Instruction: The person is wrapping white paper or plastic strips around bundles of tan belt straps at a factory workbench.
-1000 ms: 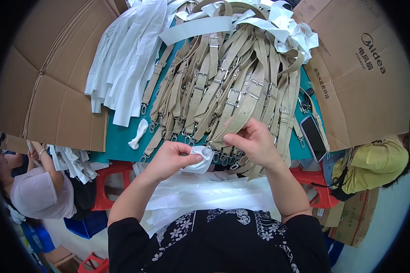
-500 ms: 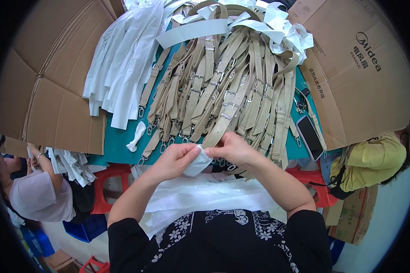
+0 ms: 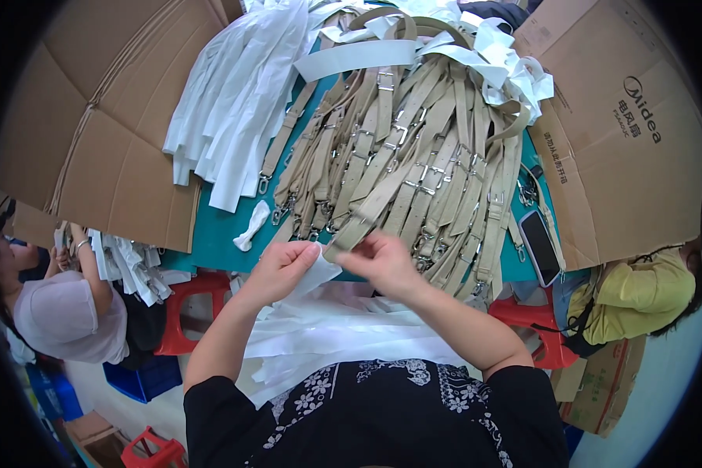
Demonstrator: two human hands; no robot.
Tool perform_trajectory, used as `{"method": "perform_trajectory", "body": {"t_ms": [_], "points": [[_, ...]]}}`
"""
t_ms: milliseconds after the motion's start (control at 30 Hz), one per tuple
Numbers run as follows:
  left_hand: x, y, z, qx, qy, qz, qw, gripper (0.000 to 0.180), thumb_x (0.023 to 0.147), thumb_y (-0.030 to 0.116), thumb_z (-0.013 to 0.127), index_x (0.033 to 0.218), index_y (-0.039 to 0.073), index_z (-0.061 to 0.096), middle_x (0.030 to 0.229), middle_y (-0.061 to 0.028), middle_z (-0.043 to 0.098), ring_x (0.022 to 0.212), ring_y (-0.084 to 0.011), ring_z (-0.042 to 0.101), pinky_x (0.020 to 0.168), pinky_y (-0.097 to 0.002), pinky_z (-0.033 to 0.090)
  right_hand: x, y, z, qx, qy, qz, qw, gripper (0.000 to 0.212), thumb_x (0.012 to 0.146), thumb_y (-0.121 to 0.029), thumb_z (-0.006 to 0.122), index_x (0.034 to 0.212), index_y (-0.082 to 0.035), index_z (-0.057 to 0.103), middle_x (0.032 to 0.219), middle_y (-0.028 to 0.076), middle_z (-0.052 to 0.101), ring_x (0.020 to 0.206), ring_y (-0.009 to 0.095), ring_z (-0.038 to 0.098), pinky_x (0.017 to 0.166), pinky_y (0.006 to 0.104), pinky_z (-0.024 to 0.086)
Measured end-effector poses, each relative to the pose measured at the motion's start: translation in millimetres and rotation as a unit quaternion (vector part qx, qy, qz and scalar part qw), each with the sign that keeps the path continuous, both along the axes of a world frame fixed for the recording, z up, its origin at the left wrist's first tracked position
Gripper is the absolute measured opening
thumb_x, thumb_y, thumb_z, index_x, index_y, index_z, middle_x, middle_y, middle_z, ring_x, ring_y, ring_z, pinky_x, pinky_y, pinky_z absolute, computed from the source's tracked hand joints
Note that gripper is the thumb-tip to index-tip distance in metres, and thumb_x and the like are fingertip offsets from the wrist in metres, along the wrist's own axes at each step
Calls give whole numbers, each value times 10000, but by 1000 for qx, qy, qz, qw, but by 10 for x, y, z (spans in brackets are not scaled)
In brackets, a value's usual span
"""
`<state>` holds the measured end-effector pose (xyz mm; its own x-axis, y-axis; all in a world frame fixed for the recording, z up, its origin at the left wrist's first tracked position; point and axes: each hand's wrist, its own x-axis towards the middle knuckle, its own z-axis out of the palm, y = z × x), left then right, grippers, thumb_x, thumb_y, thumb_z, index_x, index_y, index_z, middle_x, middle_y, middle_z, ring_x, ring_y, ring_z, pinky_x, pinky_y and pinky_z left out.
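Note:
My left hand (image 3: 283, 269) pinches a strip of thin white paper (image 3: 317, 273) between thumb and fingers. Right beside it, my right hand (image 3: 382, 261) grips the near end of a beige strap (image 3: 359, 226), its fingers curled. The paper and the strap end meet between my hands; whether the paper wraps the strap I cannot tell. Ahead lies a thick heap of beige straps (image 3: 413, 156) with silver buckles and swivel clips. Across my lap are more white sheets (image 3: 351, 335).
The green table (image 3: 226, 234) carries a stack of white strips (image 3: 234, 109), a crumpled white piece (image 3: 252, 226) and a phone (image 3: 540, 246). Cardboard panels (image 3: 125, 132) flank it, the right one (image 3: 600, 140) included. Two people sit at the sides near red stools (image 3: 187, 312).
My hands have shifted slightly left. My right hand has turned and its fingers now curl over the strap end, which is bent nearer the white paper. The view has tilted a little.

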<state>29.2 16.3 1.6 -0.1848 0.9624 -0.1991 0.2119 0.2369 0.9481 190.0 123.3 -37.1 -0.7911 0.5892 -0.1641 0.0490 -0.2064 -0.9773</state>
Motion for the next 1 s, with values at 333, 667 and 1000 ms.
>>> {"method": "perform_trajectory", "body": {"t_ms": [333,667,1000], "points": [[16,-243,-212,7,5,30,1000,283,909,230,473,1008,5,612,581,73,382,542,-25,322,474,-194,281,-146,165,242,-125,16,-22,992,213,860,-194,550,1046,-89,555,854,-7,577,745,61,555,551,195,465],[-59,-115,-343,54,-2,21,998,268,916,233,458,928,10,607,587,79,394,544,-23,323,480,-194,279,-145,-22,130,-6,92,-41,995,161,839,-154,582,944,-33,595,800,14,597,667,62,547,560,201,455],[68,-121,-385,45,21,31,998,355,859,123,545,1193,14,492,855,31,561,739,-42,487,671,-178,399,-206,16,166,-32,14,-114,993,173,815,-165,616,911,-23,595,721,6,577,576,52,515,504,202,441]]}}
